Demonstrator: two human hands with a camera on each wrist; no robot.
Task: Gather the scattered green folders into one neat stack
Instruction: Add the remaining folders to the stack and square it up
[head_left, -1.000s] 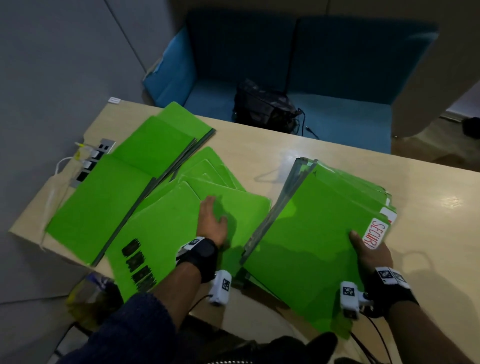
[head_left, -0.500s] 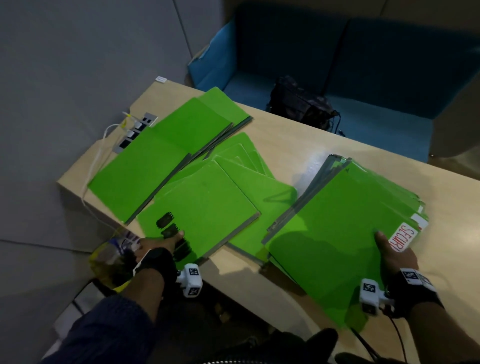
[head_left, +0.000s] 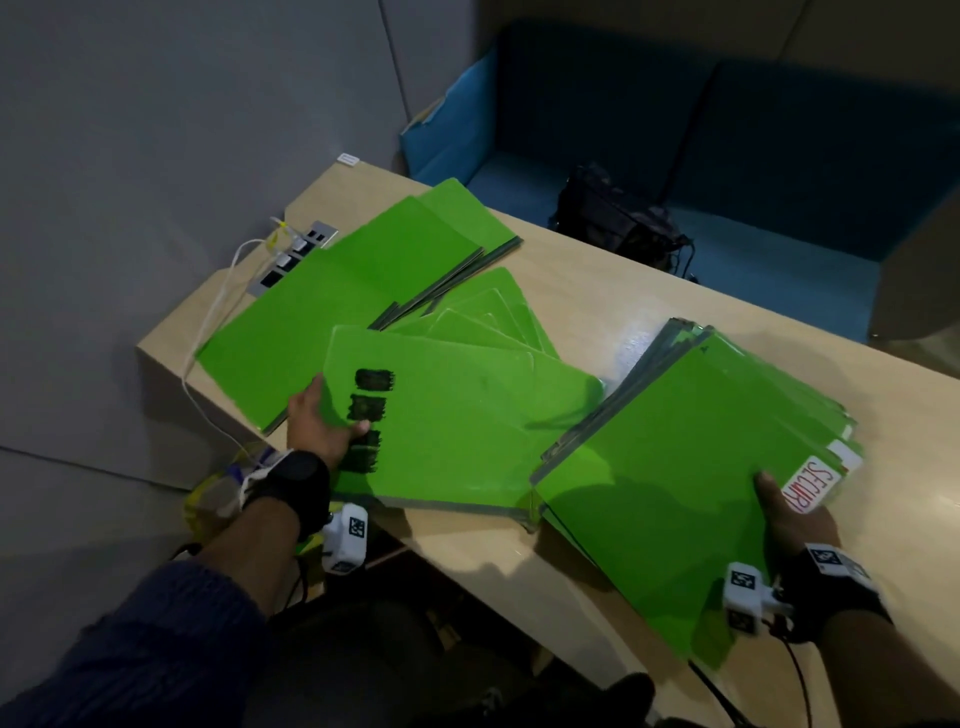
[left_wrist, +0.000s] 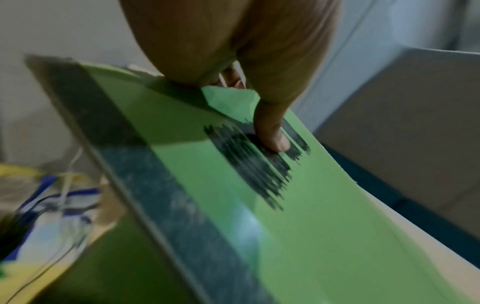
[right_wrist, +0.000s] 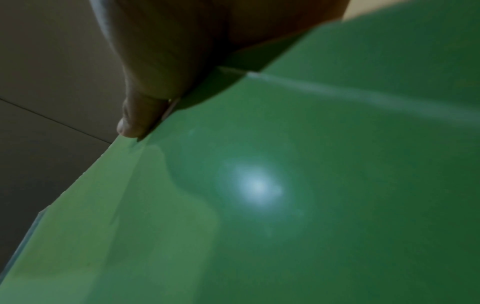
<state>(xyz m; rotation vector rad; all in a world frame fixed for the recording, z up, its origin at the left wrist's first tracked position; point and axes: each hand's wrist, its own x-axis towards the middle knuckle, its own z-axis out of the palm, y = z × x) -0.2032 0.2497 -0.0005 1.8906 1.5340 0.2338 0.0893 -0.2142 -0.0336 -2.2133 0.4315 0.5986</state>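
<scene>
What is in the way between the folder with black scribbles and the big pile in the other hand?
Nothing visible. The left hand grips the scribbled folder, and its far edge already reaches the pile held by the right hand. Only bare table lies beyond them.

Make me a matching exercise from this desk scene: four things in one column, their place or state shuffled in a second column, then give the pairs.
Things
1. folder with black scribbles
2. folder stack with the red-lettered label
3. black bag
4. white cable

Places or states
A. on the blue sofa behind the desk
B. gripped by the left hand
C. hanging over the desk's left end
D. held by the right hand

Pairs: 1-B, 2-D, 3-A, 4-C
</scene>
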